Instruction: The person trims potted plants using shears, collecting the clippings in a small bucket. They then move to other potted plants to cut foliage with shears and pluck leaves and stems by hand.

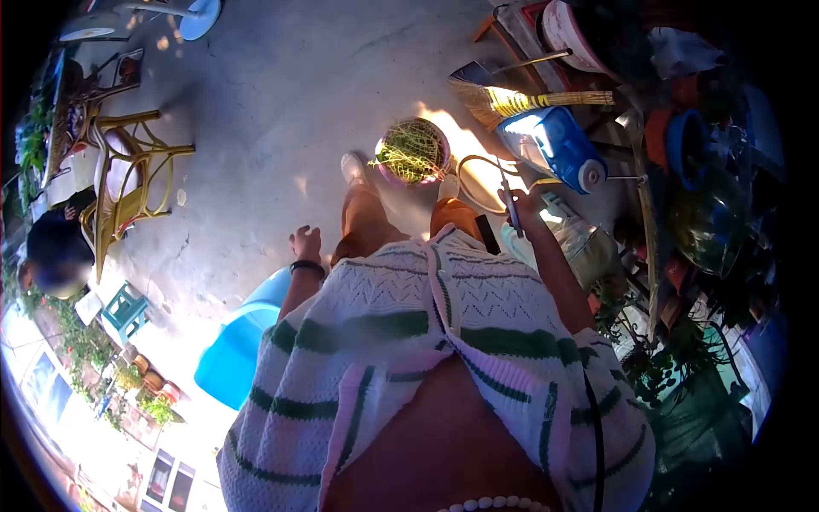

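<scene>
Seen from above, on a concrete floor with sun patches. Right hand raised at the right of the body, grip closed around a thin dark tool; impossible to tell from here what kind of tool. Left hand hanging free at the left side, fingers loosely spread, holding nothing, with a dark band on the wrist. White knitted top with green stripes filling the near middle of the view.

Farther ahead, just beyond the foot, a round pink bowl standing on the floor, full of green stringy plant material. Just right of the bowl, a ring-shaped rim lying flat in the sun. Beyond the right hand, a blue and white container lying tilted, and behind it a broom with straw bristles. At the far right, many pots and plants crowded together, dark and hard to separate.

At the near left, a blue plastic tub beside the left arm. At the far left, a yellow cane chair, and near it another person sitting low.
</scene>
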